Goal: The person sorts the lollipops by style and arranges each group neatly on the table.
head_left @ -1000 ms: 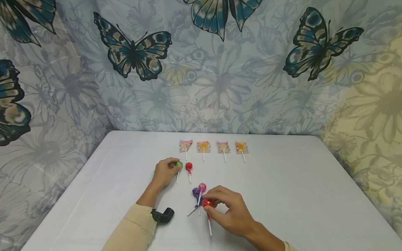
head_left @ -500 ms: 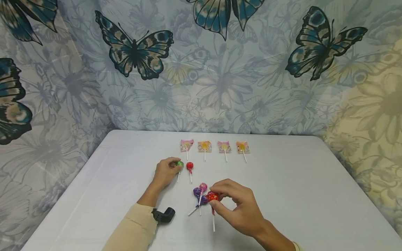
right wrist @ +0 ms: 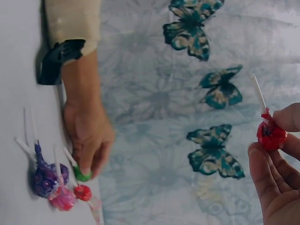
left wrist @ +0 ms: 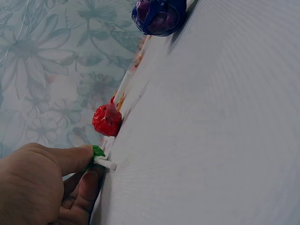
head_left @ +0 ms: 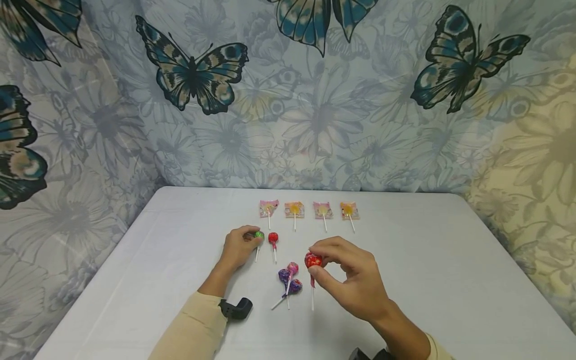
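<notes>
My right hand [head_left: 353, 277] pinches a red lollipop [head_left: 313, 260] by its wrapped ball, its white stick hanging down above the table. In the right wrist view that red lollipop [right wrist: 272, 136] sits between thumb and fingertips. Farther back on the left, my left hand [head_left: 240, 247] pinches a green lollipop [head_left: 259, 235] at its ball, near the tabletop. Just right of it lies another red lollipop [head_left: 273, 238]. Between the hands is a small pile of lollipops: a pink one [head_left: 293, 268] and two purple ones, one of them the nearer purple lollipop [head_left: 295, 286].
Several flat lollipops in clear wrappers form a row at the back of the white table [head_left: 427, 260], from a pink one [head_left: 269, 208] to an orange one [head_left: 349, 210]. A butterfly-patterned cloth [head_left: 315, 125] hangs behind. A black wrist camera [head_left: 237, 309] sits on the left sleeve.
My right hand has lifted the red lollipop from beside the pile and carried it up and to the right, away from the purple ones. The left hand stays on the green lollipop.
</notes>
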`<action>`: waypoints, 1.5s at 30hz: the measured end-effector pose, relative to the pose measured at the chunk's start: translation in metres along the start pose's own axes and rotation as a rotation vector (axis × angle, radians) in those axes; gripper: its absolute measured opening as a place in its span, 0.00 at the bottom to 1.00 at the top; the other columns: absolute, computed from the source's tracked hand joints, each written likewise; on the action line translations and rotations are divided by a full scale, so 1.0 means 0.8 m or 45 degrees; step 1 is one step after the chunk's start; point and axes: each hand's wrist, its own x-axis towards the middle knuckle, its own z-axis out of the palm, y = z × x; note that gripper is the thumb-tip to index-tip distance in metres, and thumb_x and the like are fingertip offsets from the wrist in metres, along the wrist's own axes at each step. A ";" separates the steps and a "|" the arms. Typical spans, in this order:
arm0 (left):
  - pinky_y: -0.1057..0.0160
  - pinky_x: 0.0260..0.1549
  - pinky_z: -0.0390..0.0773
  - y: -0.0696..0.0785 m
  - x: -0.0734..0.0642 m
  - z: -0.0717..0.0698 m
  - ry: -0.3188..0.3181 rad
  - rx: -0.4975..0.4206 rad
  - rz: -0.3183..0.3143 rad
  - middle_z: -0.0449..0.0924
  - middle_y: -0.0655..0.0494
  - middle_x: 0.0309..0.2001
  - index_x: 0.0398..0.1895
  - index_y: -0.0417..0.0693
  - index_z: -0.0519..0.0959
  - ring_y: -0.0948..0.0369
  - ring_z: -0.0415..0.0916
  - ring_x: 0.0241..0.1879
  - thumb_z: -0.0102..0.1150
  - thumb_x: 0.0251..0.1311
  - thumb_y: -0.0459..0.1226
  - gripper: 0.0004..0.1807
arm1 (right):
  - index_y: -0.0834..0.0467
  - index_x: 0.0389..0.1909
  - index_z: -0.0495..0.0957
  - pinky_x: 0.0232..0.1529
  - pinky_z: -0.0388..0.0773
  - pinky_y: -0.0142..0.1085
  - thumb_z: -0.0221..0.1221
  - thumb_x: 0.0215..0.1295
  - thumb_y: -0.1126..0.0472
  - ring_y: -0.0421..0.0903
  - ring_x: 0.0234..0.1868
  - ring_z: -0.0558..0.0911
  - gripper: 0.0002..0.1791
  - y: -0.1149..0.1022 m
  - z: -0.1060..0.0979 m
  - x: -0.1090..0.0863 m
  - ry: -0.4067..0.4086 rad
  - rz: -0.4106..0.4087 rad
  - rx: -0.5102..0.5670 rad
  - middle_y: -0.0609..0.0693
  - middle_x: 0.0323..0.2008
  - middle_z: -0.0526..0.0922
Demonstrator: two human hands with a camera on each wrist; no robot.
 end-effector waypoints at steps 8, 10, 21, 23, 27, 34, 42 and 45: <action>0.62 0.31 0.75 0.001 -0.001 0.001 0.012 0.007 -0.024 0.79 0.57 0.29 0.46 0.41 0.83 0.61 0.74 0.30 0.67 0.56 0.32 0.13 | 0.72 0.45 0.79 0.36 0.79 0.33 0.65 0.56 0.76 0.50 0.35 0.80 0.15 0.020 -0.005 0.004 0.020 0.007 -0.016 0.62 0.39 0.80; 0.61 0.32 0.75 0.000 -0.001 0.001 0.017 0.007 -0.036 0.79 0.57 0.29 0.46 0.42 0.83 0.61 0.75 0.30 0.67 0.56 0.32 0.13 | 0.72 0.45 0.79 0.36 0.79 0.33 0.65 0.55 0.77 0.50 0.35 0.80 0.15 0.024 -0.006 0.007 0.025 0.009 -0.020 0.62 0.39 0.80; 0.62 0.31 0.76 0.001 0.001 0.004 0.004 0.001 -0.010 0.79 0.57 0.30 0.47 0.41 0.83 0.61 0.75 0.31 0.66 0.56 0.32 0.14 | 0.72 0.45 0.79 0.37 0.79 0.33 0.64 0.51 0.80 0.50 0.36 0.80 0.18 0.040 -0.012 0.018 0.060 -0.006 -0.049 0.63 0.40 0.80; 0.62 0.31 0.75 0.001 0.001 0.004 0.009 -0.003 -0.016 0.78 0.57 0.30 0.47 0.41 0.83 0.61 0.74 0.30 0.67 0.56 0.32 0.14 | 0.72 0.45 0.79 0.37 0.79 0.33 0.63 0.48 0.83 0.50 0.36 0.80 0.20 0.043 -0.012 0.019 0.064 0.002 -0.061 0.63 0.41 0.80; 0.63 0.30 0.75 0.000 0.002 0.003 0.004 -0.002 -0.019 0.78 0.57 0.29 0.47 0.41 0.83 0.61 0.74 0.30 0.67 0.56 0.32 0.14 | 0.73 0.44 0.79 0.38 0.79 0.34 0.63 0.45 0.85 0.50 0.37 0.80 0.22 0.050 -0.011 0.022 0.070 0.022 -0.066 0.63 0.41 0.81; 0.62 0.31 0.75 0.000 0.001 0.002 0.010 0.006 -0.022 0.78 0.57 0.29 0.47 0.41 0.83 0.61 0.74 0.30 0.67 0.56 0.31 0.14 | 0.71 0.46 0.80 0.38 0.79 0.34 0.62 0.46 0.86 0.50 0.37 0.80 0.22 0.062 -0.007 0.028 0.056 0.035 -0.042 0.62 0.41 0.81; 0.62 0.31 0.75 -0.001 0.000 0.003 0.012 0.007 -0.018 0.78 0.56 0.30 0.47 0.41 0.83 0.61 0.74 0.30 0.67 0.56 0.31 0.14 | 0.70 0.45 0.80 0.38 0.79 0.36 0.63 0.50 0.84 0.50 0.37 0.80 0.19 0.080 -0.005 0.025 0.050 0.118 -0.040 0.58 0.40 0.81; 0.62 0.31 0.75 0.000 0.000 0.002 0.016 0.005 -0.015 0.79 0.56 0.30 0.46 0.41 0.83 0.61 0.74 0.30 0.67 0.56 0.31 0.14 | 0.70 0.45 0.80 0.39 0.79 0.35 0.63 0.50 0.84 0.50 0.37 0.79 0.19 0.089 -0.003 0.023 0.048 0.158 -0.060 0.58 0.40 0.81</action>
